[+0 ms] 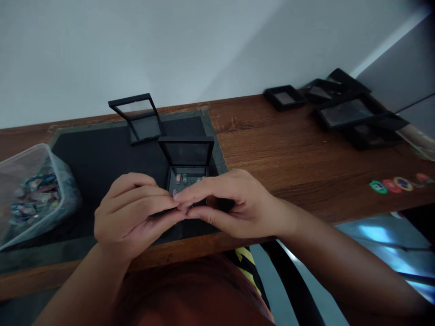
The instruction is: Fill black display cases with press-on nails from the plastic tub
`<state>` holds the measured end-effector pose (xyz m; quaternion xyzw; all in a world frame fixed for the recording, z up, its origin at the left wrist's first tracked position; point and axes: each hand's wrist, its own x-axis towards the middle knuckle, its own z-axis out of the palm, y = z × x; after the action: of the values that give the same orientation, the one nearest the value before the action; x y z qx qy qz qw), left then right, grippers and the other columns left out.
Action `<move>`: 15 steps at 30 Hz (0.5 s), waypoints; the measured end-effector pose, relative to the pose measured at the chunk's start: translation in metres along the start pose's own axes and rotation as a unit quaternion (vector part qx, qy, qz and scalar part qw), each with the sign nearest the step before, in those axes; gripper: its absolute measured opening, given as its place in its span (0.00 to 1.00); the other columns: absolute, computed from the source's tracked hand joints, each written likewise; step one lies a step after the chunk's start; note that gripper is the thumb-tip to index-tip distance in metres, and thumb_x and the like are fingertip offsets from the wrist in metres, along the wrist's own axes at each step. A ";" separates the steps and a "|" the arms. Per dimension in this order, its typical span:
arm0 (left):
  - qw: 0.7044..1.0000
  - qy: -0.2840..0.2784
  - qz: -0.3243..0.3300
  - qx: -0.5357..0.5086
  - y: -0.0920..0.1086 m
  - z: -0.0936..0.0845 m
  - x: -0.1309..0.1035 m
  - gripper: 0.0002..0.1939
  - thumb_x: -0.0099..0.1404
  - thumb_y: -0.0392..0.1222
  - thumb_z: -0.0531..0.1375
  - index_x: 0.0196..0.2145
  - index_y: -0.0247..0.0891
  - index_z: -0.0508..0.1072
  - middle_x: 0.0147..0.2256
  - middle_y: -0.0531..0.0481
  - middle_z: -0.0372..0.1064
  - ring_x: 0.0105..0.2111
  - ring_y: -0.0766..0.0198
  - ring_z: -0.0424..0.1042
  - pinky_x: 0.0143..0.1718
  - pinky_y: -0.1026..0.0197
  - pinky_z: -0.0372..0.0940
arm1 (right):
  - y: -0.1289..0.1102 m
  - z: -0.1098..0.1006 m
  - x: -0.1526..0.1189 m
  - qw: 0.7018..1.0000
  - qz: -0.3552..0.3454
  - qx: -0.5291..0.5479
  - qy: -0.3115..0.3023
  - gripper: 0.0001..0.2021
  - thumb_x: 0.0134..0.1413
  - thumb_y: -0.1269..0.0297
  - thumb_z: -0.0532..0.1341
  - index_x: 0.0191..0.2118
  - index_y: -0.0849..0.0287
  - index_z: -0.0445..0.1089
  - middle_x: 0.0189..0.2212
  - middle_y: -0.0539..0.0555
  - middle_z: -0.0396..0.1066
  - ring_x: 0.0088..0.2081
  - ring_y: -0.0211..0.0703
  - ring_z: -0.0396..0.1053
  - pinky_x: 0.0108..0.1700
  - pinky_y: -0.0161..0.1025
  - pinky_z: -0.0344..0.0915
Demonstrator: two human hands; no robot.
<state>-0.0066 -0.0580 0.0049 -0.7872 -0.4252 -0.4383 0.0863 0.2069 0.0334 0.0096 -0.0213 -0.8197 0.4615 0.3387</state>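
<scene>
My left hand (132, 215) and my right hand (234, 203) meet at the fingertips over the front of an opened black display frame (186, 140). Both are pinched closed, and whatever lies between the fingers is too small and hidden to name. Several small coloured pieces (184, 179) rest on the frame's lower half, partly covered by my right fingers. The frame's lid stands raised behind them. A second black frame (145, 118) stands open farther back, with a see-through window.
At the left is a clear plastic tub (64, 181) holding many small coloured pieces. A dark mat (91, 154) lies under the frames. More black frames (346, 111) are piled at the back right. Several round coloured discs (403, 183) lie near the right front edge.
</scene>
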 end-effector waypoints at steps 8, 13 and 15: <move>1.000 -0.003 -0.015 -0.010 0.002 0.004 0.003 0.15 0.60 0.36 0.74 0.43 0.44 0.78 0.32 0.54 0.80 0.31 0.62 0.75 0.35 0.55 0.73 | 0.002 0.000 -0.001 0.997 0.063 0.044 0.016 0.14 0.66 0.72 0.65 0.56 0.63 0.71 0.42 0.52 0.81 0.38 0.35 0.79 0.34 0.29 0.72; 0.998 -0.013 -0.004 -0.053 0.001 0.004 0.004 0.16 0.57 0.33 0.75 0.42 0.39 0.79 0.35 0.52 0.80 0.33 0.63 0.76 0.38 0.57 0.72 | 0.002 -0.001 0.000 0.994 0.085 0.065 0.001 0.16 0.67 0.71 0.65 0.57 0.63 0.69 0.40 0.52 0.81 0.36 0.35 0.78 0.36 0.31 0.73; 0.998 -0.010 -0.007 -0.065 0.001 0.004 0.005 0.15 0.56 0.32 0.75 0.41 0.37 0.78 0.35 0.51 0.80 0.35 0.64 0.75 0.39 0.57 0.71 | 0.001 -0.002 0.000 0.993 0.093 0.071 -0.005 0.16 0.67 0.70 0.64 0.57 0.63 0.69 0.39 0.52 0.80 0.37 0.35 0.78 0.37 0.31 0.73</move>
<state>-0.0022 -0.0537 0.0072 -0.7927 -0.4019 -0.4575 0.0274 0.2076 0.0356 0.0091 -0.0709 -0.7810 0.5481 0.2908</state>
